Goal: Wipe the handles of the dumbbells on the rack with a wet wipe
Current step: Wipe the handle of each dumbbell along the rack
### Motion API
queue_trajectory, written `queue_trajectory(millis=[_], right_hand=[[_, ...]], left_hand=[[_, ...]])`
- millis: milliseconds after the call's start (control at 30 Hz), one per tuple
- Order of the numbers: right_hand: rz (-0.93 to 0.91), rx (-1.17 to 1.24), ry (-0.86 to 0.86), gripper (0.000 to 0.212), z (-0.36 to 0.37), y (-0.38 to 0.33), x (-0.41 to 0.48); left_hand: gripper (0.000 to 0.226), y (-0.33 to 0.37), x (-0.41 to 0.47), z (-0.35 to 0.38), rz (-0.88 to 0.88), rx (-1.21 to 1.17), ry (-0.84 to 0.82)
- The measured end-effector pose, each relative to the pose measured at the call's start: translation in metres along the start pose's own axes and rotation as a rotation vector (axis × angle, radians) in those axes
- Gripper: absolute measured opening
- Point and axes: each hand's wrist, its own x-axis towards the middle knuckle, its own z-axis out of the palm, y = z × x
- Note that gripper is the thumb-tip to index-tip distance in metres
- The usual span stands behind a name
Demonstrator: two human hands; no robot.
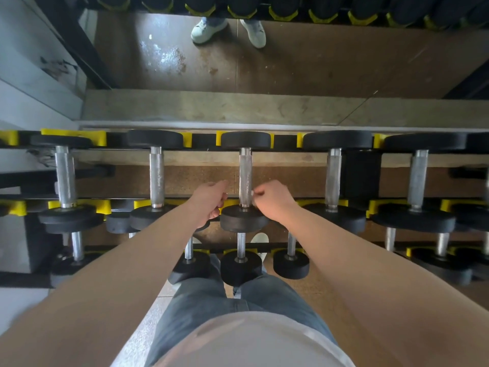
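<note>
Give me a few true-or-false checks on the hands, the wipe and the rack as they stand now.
1. The left hand and the right hand sit either side of the middle dumbbell's handle on the top tier. True.
2. The right hand pinches a small white bit, likely the wet wipe, right beside that handle. True.
3. The left hand grips the far-left dumbbell. False: it is next to the middle handle with its fingers curled, and I cannot tell what it holds, if anything.
4. The rack's holders are red. False: the cradles are yellow.
</note>
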Motion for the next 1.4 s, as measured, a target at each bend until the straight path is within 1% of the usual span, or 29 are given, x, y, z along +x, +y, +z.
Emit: queue_trajectory(millis=[67, 133, 167, 200, 300, 333, 367, 400, 433, 467, 533, 567, 600, 633, 667, 767, 800, 833, 867, 900, 1033, 1067, 1133, 1167, 1200, 1300, 1333, 1367, 1400], right_hand=[[0.007, -0.1, -0.081, 0.019, -0.003, -0.001, 0.005], [0.016, -0.129, -0.096, 0.016, -0.01, -0.004, 0.014], [0.03, -0.097, -0.078, 0.014, -0.014, -0.006, 0.019], [0.063, 0.006, -0.041, 0.013, -0.019, -0.008, 0.026], [0.175, 0.562, 0.056, 0.02, -0.032, -0.017, 0.039], [0.178, 0.676, 0.058, 0.02, -0.034, -0.019, 0.041], [0.166, 0.723, 0.045, 0.021, -0.035, -0.02, 0.042], [0.14, 0.717, 0.018, 0.022, -0.033, -0.018, 0.041], [0.107, 0.64, -0.025, 0.021, -0.03, -0.013, 0.038], [0.067, 0.476, -0.093, 0.02, -0.029, -0.009, 0.032], [-0.017, 0.06, -0.264, 0.016, -0.025, 0.0, 0.024], [-0.038, -0.061, -0.316, 0.017, -0.024, 0.003, 0.023], [-0.038, -0.075, -0.331, 0.017, -0.024, 0.004, 0.024], [-0.017, -0.004, -0.316, 0.016, -0.024, 0.004, 0.027], [0.028, 0.143, -0.277, 0.015, -0.024, 0.003, 0.031], [0.128, 0.808, -0.138, 0.023, -0.035, -0.004, 0.049], [0.132, 0.993, -0.117, 0.021, -0.039, -0.006, 0.056], [0.123, 1.082, -0.113, 0.02, -0.042, -0.008, 0.059], [0.101, 1.07, -0.137, 0.02, -0.043, -0.008, 0.06], [0.083, 0.992, -0.176, 0.02, -0.043, -0.007, 0.058], [0.076, 0.395, -0.377, 0.021, -0.032, 0.009, 0.038], [0.061, 0.28, -0.409, 0.022, -0.03, 0.012, 0.036], [0.062, 0.223, -0.4, 0.024, -0.03, 0.011, 0.035], [0.075, 0.277, -0.369, 0.022, -0.031, 0.009, 0.036], [0.095, 0.4, -0.322, 0.021, -0.033, 0.007, 0.039], [0.13, 1.011, -0.156, 0.02, -0.042, -0.006, 0.051], [0.13, 1.141, -0.115, 0.019, -0.043, -0.01, 0.056], [0.124, 1.174, -0.09, 0.019, -0.043, -0.012, 0.058], [0.117, 1.118, -0.079, 0.019, -0.041, -0.013, 0.058]], left_hand=[[0.023, -0.002, 0.0, 0.004, -0.008, 0.013, -0.007], [0.024, -0.004, 0.0, 0.006, -0.014, 0.022, -0.013], [0.025, -0.005, 0.0, 0.006, -0.011, 0.023, -0.017], [0.024, -0.005, -0.001, 0.006, -0.003, 0.019, -0.019], [0.014, -0.005, -0.002, 0.002, 0.023, -0.02, -0.015], [0.012, -0.004, -0.002, 0.0, 0.025, -0.031, -0.018], [0.012, -0.003, -0.002, -0.002, 0.024, -0.036, -0.021], [0.013, -0.002, -0.001, -0.003, 0.021, -0.033, -0.021], [0.014, -0.001, -0.001, -0.004, 0.014, -0.028, -0.019], [0.017, 0.0, -0.001, -0.006, 0.007, -0.023, -0.019], [0.018, 0.002, 0.0, -0.007, -0.002, -0.022, -0.014], [0.018, 0.003, 0.0, -0.008, -0.003, -0.023, -0.01], [0.018, 0.004, 0.001, -0.008, -0.006, -0.023, -0.011], [0.019, 0.005, 0.002, -0.008, -0.01, -0.023, -0.014], [0.02, 0.005, 0.002, -0.007, -0.013, -0.02, -0.015], [0.02, 0.007, 0.003, -0.006, -0.024, -0.013, -0.013], [0.019, 0.007, 0.004, -0.006, -0.025, -0.012, -0.015], [0.019, 0.007, 0.004, -0.006, -0.026, -0.011, -0.018], [0.019, 0.006, 0.005, -0.006, -0.025, -0.007, -0.02], [0.019, 0.006, 0.005, -0.006, -0.026, -0.003, -0.022], [0.022, 0.005, 0.009, -0.005, -0.033, 0.004, -0.012], [0.023, 0.004, 0.01, -0.005, -0.032, 0.007, -0.014], [0.023, 0.003, 0.011, -0.004, -0.032, 0.01, -0.02], [0.023, 0.003, 0.011, -0.003, -0.033, 0.008, -0.02], [0.022, 0.004, 0.012, -0.003, -0.034, 0.005, -0.019], [0.024, 0.006, 0.011, -0.001, -0.036, -0.005, -0.022], [0.023, 0.005, 0.011, -0.001, -0.034, -0.004, -0.022], [0.021, 0.005, 0.01, -0.001, -0.033, -0.003, -0.024], [0.021, 0.004, 0.009, -0.001, -0.03, -0.002, -0.025]])
